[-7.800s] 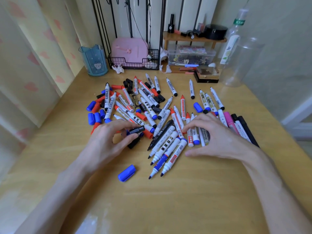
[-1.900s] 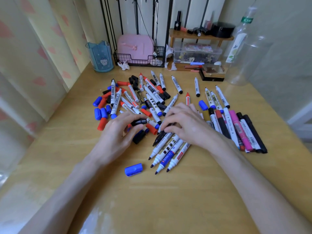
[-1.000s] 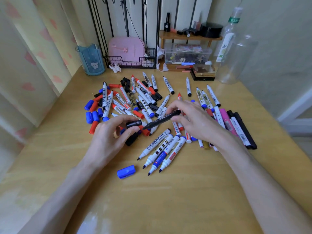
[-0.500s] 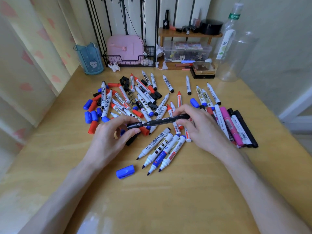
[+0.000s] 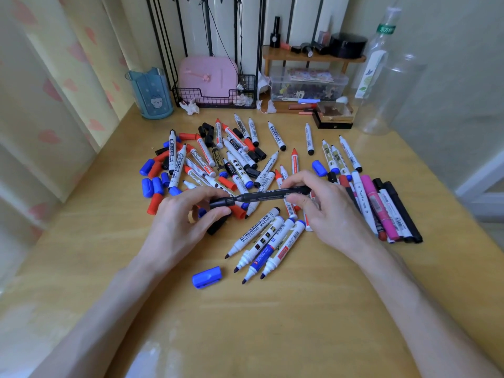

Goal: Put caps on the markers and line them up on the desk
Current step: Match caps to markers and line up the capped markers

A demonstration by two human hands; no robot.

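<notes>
Your left hand [image 5: 185, 222] sits palm down, forearm angling in from the lower left. Its grip is closed on the black cap [image 5: 221, 203], thumb beneath and forefinger curled over the top. The cap meets the tip of the black marker [image 5: 272, 193], held level just above the pile of loose markers [image 5: 234, 162] on the tabletop [image 5: 272, 309]. Your right hand [image 5: 330, 214] pinches the marker's other end between thumb and fingertips. Further right, the row of capped markers [image 5: 387, 211] lies side by side.
</notes>
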